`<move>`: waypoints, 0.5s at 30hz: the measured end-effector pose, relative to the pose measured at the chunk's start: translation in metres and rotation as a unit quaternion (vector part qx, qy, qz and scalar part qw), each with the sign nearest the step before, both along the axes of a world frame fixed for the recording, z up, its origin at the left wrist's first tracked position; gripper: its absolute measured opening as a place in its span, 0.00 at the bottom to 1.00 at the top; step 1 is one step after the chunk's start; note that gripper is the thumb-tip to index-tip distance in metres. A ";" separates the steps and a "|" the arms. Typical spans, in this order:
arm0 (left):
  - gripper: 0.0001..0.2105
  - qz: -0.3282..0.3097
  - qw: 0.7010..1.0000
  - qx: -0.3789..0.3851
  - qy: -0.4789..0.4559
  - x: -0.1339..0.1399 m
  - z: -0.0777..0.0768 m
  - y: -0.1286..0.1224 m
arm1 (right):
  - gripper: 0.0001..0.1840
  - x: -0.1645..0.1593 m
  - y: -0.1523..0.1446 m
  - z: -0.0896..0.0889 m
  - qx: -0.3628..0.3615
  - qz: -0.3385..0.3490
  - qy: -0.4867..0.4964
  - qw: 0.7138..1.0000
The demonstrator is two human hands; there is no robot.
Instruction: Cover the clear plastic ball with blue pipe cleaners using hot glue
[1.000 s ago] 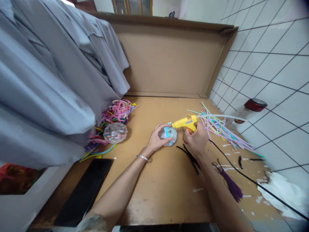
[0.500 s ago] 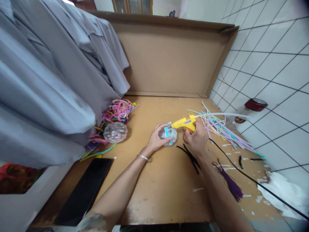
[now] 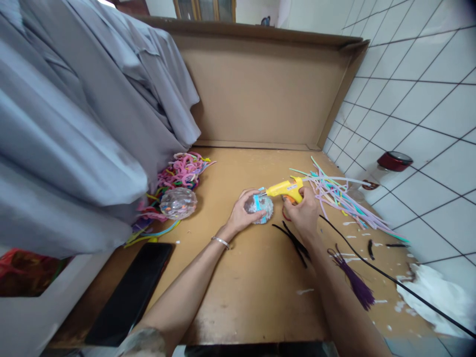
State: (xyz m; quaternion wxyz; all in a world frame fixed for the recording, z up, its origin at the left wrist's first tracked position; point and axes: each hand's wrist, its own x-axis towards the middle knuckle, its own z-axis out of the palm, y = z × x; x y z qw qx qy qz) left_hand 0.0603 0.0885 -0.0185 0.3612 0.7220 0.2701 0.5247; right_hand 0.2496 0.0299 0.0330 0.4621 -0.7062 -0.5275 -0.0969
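Note:
My left hand (image 3: 241,212) is closed around the left side of a clear, round ball-like piece (image 3: 266,210) with a light blue strip across it. A yellow hot glue gun (image 3: 284,189) is gripped in my right hand (image 3: 305,210), its nozzle pointing left at the top of the ball by the blue strip. Whether the tip touches the strip is too small to tell. A long pale glue stick (image 3: 334,178) sticks out of the gun's back. Just below my right hand lie black fuzzy stems (image 3: 293,243), and a red ring-like item (image 3: 286,213) is partly hidden.
A second clear ball (image 3: 179,204) sits by a heap of colourful pipe cleaners (image 3: 184,171). Pastel stems (image 3: 345,198), a purple bundle (image 3: 353,282), a red-lidded jar (image 3: 394,161) and white tissue (image 3: 435,295) are right, with the gun's black cord (image 3: 372,265). A black phone (image 3: 130,295) lies front left.
The glue gun and my right hand have shifted very slightly to the right. My left hand and the ball stay in place.

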 end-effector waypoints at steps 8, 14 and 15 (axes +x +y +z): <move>0.26 -0.005 1.000 0.001 0.001 0.000 0.001 -0.001 | 0.22 0.030 0.016 -0.018 -0.031 -0.089 0.061 0.994; 0.26 -0.005 1.000 -0.006 -0.003 0.001 0.000 0.000 | 0.25 0.045 0.021 -0.041 -0.150 -0.154 0.062 0.975; 0.26 -0.005 1.000 -0.007 -0.002 0.001 0.000 0.000 | 0.26 0.046 0.021 -0.042 -0.170 -0.161 0.055 0.971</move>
